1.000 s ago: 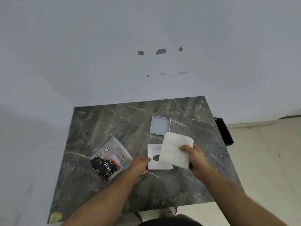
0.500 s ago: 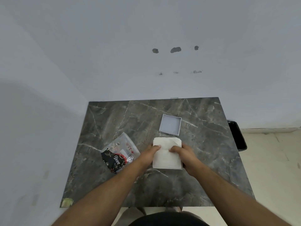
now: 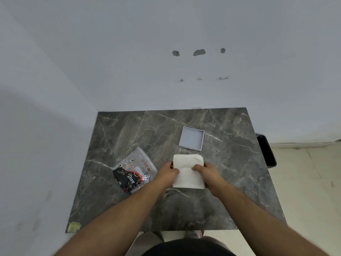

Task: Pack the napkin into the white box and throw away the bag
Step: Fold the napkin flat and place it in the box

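Both hands press on the napkin [image 3: 188,170], which lies over the white box [image 3: 202,187] between them: the left hand [image 3: 168,172] pinches its left edge, the right hand [image 3: 207,171] its right. It looks soft, light and floppy; best held by the edges. The bag [image 3: 132,172] lies just left of the left hand, the lid [image 3: 191,138] beyond the fingers.

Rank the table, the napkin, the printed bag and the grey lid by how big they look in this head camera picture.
1. table, by far the largest.
2. and 3. napkin and bag: they look alike in size, and hands cover part of the napkin, so no ranking.
4. lid, the smallest, though it lies farther from the camera.
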